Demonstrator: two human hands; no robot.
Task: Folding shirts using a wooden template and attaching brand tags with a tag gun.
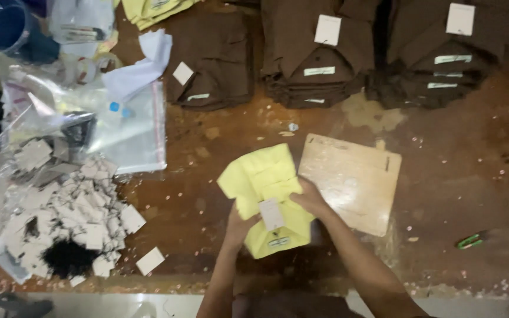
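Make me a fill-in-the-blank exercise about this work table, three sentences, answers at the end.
1. Both hands, left hand and right hand, hold a folded shirt whose colour is ____.
2. The wooden board lies on the table to the ____ of that shirt.
3. The stacks of folded shirts along the far edge are ____ in colour.

Answers: yellow; right; brown

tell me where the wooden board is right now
In the head view the wooden board lies flat on the brown table, right of centre, just right of the folded yellow shirt that both hands hold, below the stacks of brown shirts.
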